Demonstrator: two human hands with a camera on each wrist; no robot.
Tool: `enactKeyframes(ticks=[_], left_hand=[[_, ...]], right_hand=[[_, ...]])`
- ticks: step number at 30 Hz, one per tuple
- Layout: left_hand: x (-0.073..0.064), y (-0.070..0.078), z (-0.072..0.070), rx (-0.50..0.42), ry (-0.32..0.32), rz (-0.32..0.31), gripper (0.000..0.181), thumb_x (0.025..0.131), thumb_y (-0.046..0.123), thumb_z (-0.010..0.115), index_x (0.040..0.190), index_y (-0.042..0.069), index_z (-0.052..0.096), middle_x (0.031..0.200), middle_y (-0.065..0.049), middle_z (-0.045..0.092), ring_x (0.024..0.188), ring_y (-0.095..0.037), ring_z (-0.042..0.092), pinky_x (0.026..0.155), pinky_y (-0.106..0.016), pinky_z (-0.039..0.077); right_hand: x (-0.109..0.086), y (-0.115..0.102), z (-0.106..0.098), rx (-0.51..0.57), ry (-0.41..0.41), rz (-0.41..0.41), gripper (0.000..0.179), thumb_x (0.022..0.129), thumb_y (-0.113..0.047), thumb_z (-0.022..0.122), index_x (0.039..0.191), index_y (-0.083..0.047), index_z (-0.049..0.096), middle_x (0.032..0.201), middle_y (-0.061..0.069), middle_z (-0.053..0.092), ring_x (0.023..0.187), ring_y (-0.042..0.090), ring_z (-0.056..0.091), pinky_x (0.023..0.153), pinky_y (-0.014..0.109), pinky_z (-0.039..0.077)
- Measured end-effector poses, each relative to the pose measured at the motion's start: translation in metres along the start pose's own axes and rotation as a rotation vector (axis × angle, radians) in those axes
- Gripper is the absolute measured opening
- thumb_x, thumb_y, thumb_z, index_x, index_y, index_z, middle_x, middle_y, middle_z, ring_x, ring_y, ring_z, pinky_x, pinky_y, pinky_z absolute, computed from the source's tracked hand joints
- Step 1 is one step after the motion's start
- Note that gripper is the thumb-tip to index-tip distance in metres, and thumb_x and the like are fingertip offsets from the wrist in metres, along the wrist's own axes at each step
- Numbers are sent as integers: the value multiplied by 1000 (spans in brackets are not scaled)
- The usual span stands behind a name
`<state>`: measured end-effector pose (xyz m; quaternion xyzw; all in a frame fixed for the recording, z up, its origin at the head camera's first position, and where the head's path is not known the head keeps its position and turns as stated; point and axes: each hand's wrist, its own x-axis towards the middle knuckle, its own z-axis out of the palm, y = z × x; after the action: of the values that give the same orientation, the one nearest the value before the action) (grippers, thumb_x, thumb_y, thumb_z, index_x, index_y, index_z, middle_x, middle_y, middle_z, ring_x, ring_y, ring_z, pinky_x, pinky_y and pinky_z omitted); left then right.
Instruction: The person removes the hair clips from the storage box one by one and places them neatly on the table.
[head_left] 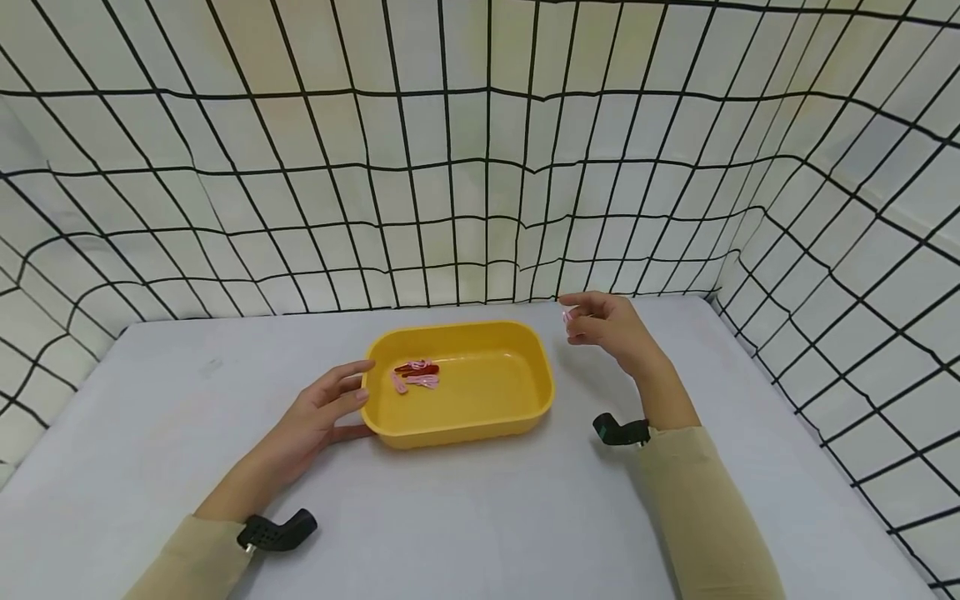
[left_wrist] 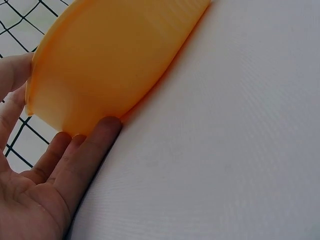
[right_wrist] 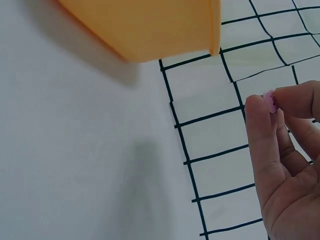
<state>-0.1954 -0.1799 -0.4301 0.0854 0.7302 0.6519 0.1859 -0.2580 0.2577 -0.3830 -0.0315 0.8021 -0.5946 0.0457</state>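
Note:
A yellow tray (head_left: 480,392) sits on the white table with several pink and red hair clips (head_left: 422,381) lying in its left half. At its left end my left hand (head_left: 321,410) touches the outer wall. The left wrist view shows its fairly straight fingers and thumb against the tray wall (left_wrist: 110,60). Right of the tray and raised above the table, my right hand (head_left: 617,327) pinches a small pink hair clip (right_wrist: 270,101) between thumb and index finger. Most of that clip is hidden by the fingertips.
A black wire grid (head_left: 487,167) over white cloth rises behind the table and along both sides. White cloth (head_left: 465,517) covers the table. Each wrist carries a black camera mount (head_left: 277,532), below beige sleeves (head_left: 705,508).

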Motion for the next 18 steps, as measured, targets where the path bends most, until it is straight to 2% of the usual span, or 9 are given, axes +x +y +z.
enactKeyframes(ticks=[5, 12, 18], left_hand=[[-1, 1, 1, -10, 5, 2, 56, 103, 32, 56, 153, 15, 36, 154, -19, 31, 125, -28, 53, 93, -41, 58], [0, 1, 2, -14, 6, -3, 56, 103, 31, 57, 153, 15, 36, 154, -19, 31, 127, -31, 52, 93, -41, 57], [1, 0, 2, -11, 9, -2, 56, 103, 31, 57, 152, 16, 36, 153, -19, 33, 126, -30, 52, 92, -41, 58]], right_hand=[[4, 9, -2, 20, -1, 29, 37, 94, -6, 63, 131, -5, 62, 112, 17, 59, 91, 26, 64, 85, 32, 60], [6, 22, -6, -35, 19, 68, 39, 94, -4, 61, 133, 1, 58, 103, 13, 60, 88, 24, 64, 83, 30, 61], [8, 33, -9, -79, 24, 96, 39, 94, -5, 61, 132, 0, 59, 100, 11, 61, 85, 21, 63, 80, 27, 61]])
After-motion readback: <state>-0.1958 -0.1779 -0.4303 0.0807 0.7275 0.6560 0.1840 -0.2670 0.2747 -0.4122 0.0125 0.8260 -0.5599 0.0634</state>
